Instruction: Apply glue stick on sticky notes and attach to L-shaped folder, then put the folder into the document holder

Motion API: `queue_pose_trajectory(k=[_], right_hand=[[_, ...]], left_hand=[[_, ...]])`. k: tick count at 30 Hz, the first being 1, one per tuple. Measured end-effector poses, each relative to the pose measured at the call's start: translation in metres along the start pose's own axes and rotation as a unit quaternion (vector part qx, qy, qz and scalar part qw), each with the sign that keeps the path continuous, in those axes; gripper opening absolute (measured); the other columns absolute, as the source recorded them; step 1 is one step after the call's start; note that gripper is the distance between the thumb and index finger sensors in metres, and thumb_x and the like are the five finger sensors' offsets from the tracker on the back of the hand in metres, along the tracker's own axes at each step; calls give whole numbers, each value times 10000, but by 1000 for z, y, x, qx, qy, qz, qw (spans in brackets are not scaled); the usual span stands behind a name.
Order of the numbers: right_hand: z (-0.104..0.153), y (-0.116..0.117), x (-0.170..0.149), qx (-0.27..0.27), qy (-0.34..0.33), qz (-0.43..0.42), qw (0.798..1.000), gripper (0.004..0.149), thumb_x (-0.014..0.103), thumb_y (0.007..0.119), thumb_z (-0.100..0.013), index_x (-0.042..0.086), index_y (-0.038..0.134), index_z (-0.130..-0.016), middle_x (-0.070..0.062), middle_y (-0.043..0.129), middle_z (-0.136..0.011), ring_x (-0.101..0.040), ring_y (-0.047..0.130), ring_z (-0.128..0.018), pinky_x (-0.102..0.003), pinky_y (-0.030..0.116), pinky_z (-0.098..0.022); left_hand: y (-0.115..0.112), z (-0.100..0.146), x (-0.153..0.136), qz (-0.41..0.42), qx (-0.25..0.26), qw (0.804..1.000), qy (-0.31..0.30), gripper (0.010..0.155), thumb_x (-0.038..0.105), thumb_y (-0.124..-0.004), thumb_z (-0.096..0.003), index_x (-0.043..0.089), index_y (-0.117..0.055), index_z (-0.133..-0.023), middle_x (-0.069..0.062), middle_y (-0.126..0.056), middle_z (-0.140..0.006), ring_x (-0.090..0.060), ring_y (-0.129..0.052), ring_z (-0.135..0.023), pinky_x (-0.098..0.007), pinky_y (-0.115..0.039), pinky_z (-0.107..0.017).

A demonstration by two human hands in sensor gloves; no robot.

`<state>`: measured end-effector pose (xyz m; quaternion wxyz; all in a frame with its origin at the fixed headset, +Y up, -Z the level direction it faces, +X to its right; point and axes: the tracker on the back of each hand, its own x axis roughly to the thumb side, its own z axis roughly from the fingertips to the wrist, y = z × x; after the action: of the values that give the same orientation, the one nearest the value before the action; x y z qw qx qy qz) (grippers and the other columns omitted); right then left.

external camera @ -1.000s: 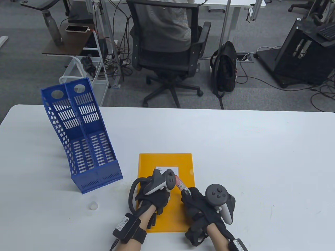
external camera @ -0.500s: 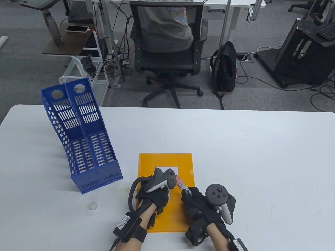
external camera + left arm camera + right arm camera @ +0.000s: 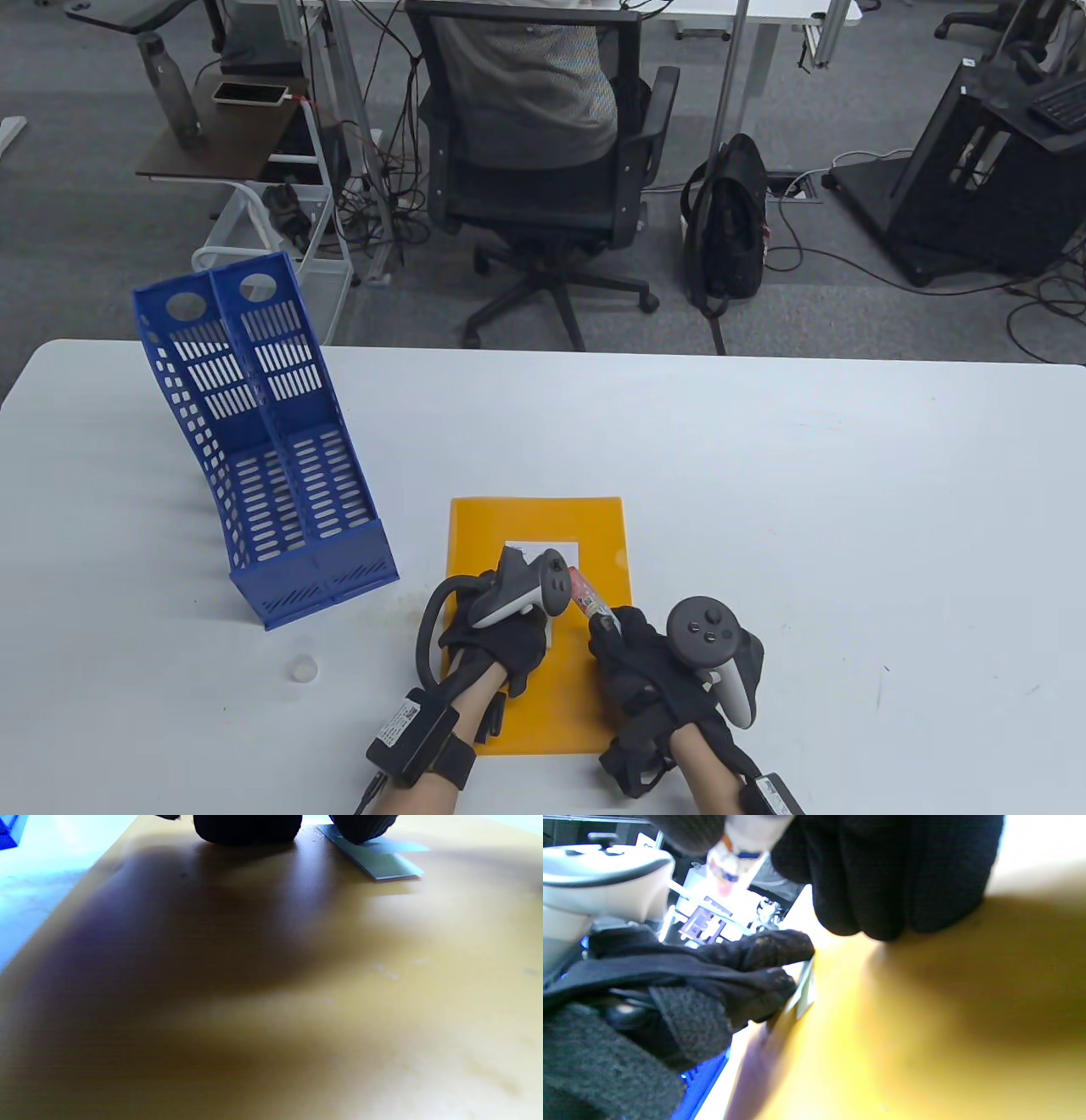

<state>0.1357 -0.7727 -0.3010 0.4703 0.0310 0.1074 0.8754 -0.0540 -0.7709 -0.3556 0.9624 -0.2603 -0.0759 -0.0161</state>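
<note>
While glue was being laid, sticky note (image 3: 543,550) lay flat on orange folder (image 3: 585,679) at the counter's (image 3: 848,509) near edge, pinned by left hand (image 3: 496,641), fingertips (image 3: 780,980) pressing its edge, likely to stop it sliding. Right hand (image 3: 632,662) curled round glue stick (image 3: 584,596), angled down toward the note. Tip contact hidden behind the tracker. Small clear cap (image 3: 304,668) beside, toward the left edge. Blue document holder (image 3: 263,458) farther left, awaiting the folder.
</note>
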Motion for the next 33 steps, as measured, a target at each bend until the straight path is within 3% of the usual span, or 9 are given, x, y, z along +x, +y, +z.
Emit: queue_pose_trajectory(k=[5,10,14,20,24,26,30,33], right_hand=[[0,0,0,2,-1,2,1000,612,457,574,-525,-18,638,-906,-250,817,-833,-440,845,-715,-511,815,-439],[1,2,1,7,-4,9,1000,611,455,571,-526,-15,627,-912,-254,805,-844,-445,830,-730,-521,803,-453],[1,3,1,11,-5,14,1000,610,451,573,-527,-17,617,-917,-258,791,-855,-453,819,-740,-526,794,-463],[5,8,7,27,-15,42,999,611,412,600,-527,-33,555,-942,-292,729,-891,-481,776,-771,-541,773,-494],[10,13,13,25,-49,69,996,614,405,618,-524,-38,550,-944,-309,726,-888,-499,787,-762,-550,776,-487],[15,15,21,9,-86,95,992,614,415,629,-519,-28,566,-939,-301,753,-872,-487,822,-739,-548,790,-461],[30,21,42,-46,-162,189,967,618,436,666,-506,-3,603,-937,-272,810,-841,-442,906,-682,-551,816,-415],[38,28,54,-73,-201,241,946,629,441,684,-502,-3,601,-940,-253,828,-830,-421,928,-667,-547,827,-402]], left_hand=[[0,7,-7,28,5,999,-18,630,408,-602,-562,350,-284,-1103,-38,-468,-1142,-292,-514,-1041,-623,-414,-783],[3,22,-18,82,25,995,-48,632,424,-620,-554,305,-340,-1107,-46,-484,-1175,-307,-537,-1076,-626,-454,-773],[6,41,-26,107,64,990,-61,611,437,-631,-548,280,-433,-1104,-74,-562,-1149,-324,-603,-1042,-621,-490,-760],[5,71,-31,163,80,977,-116,521,482,-643,-540,240,-690,-1000,-54,-848,-939,-299,-846,-845,-585,-630,-693],[-1,80,-37,234,98,957,-143,534,523,-632,-534,209,-778,-941,-61,-952,-839,-288,-943,-742,-563,-704,-643],[-5,79,-41,283,80,942,-160,543,530,-625,-532,180,-831,-893,-73,-1012,-763,-282,-999,-666,-548,-744,-606],[-14,79,-47,376,68,904,-191,617,562,-598,-529,127,-808,-912,-117,-1004,-792,-311,-999,-673,-554,-739,-605],[-18,80,-54,410,74,888,-196,637,567,-598,-528,115,-770,-942,-127,-968,-842,-323,-971,-719,-567,-715,-625]])
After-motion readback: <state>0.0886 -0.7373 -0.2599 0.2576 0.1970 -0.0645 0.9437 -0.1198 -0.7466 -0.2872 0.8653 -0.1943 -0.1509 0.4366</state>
